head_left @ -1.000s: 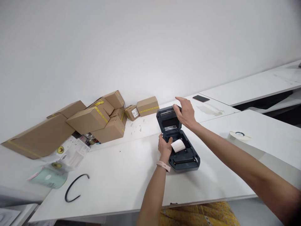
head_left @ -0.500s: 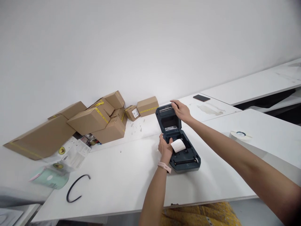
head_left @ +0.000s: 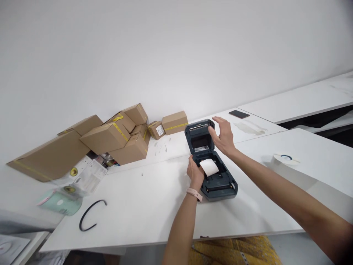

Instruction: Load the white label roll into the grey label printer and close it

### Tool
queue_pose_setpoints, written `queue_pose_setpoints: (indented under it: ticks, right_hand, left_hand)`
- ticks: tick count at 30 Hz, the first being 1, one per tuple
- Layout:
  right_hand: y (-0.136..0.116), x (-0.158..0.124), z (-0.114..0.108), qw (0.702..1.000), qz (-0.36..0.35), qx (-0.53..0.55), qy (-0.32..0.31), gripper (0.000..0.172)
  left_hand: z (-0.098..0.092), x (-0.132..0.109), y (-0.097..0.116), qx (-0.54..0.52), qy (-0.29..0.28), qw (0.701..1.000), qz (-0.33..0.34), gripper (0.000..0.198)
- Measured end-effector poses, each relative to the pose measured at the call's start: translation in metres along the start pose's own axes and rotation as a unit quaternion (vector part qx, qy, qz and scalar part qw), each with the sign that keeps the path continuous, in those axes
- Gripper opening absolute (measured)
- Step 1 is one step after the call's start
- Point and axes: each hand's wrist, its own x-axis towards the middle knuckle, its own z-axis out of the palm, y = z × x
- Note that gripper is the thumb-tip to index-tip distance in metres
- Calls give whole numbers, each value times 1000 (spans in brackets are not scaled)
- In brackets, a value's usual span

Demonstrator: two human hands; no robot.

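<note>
A dark blue label printer stands open on the white table, its lid tipped back. A white paper roll lies inside it. My left hand, with a pink band at the wrist, grips the printer's left side beside the roll. Just right of the raised lid is my right hand, fingers spread, its thumb close to the lid's edge and nothing held in it.
Brown cardboard boxes with yellow tape are piled against the wall at the left. Leaflets and a pale green packet lie near the left edge, beside a curved black cable. A phone and a flat white roll lie to the right.
My right hand let go of the lid's top edge and moved a little to the right, opening its fingers. The lid stays up. The left hand has not moved.
</note>
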Motion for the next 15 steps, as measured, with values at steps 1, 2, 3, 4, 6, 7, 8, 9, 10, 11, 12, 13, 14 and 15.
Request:
queue_pose_setpoints:
  ticks: [1, 2, 3, 4, 6, 7, 8, 9, 10, 11, 12, 13, 14, 15]
  right_hand:
    - [1, -2, -2, 1000, -3, 1, -23, 43]
    - [3, -3, -2, 999, -2, 2, -44, 44]
    - [4, -4, -2, 998, 0, 4, -59, 44]
    - [5, -4, -2, 998, 2, 7, -68, 45]
    - [5, -5, -1, 998, 5, 11, -67, 46]
    - [4, -7, -1, 998, 6, 14, -58, 46]
    - [2, -10, -2, 999, 9, 21, -47, 45]
    - [-1, -16, -4, 999, 20, 31, -37, 44]
    - [-3, -23, -6, 998, 40, 45, -34, 43]
    - [-4, -31, -9, 994, 71, 65, -51, 42]
    - [-5, -41, -12, 986, 108, 88, -90, 42]
    - [-5, -51, -15, 973, 143, 110, -142, 42]
    - [-4, -61, -19, 954, 173, 134, -205, 44]
    - [-2, -71, -23, 929, 197, 160, -270, 47]
  left_hand:
    - [-1, -1, 0, 3, -2, 1000, 8, 54]
    - [-2, -1, 0, 6, -3, 1000, 11, 55]
    - [-2, -2, 0, 8, -4, 1000, 9, 55]
    - [-3, -2, 1, 10, -4, 1000, 4, 55]
    - [-3, -2, 1, 9, -3, 1000, -4, 54]
    - [-3, -1, 2, 6, -3, 1000, -8, 53]
    - [-2, -1, 2, 4, -2, 1000, -9, 53]
    - [-2, -1, 2, 2, -2, 1000, -10, 54]
    - [-2, -1, 1, 2, -1, 1000, -11, 54]
    - [-1, -1, 1, 3, -1, 1000, -12, 55]
    - [-1, -1, 1, 5, -1, 1000, -13, 56]
    - [-1, 0, 1, 8, -2, 1000, -12, 56]
    - [-1, 0, 1, 11, -3, 1000, -12, 56]
    - [-1, 1, 1, 14, -6, 1000, -14, 54]
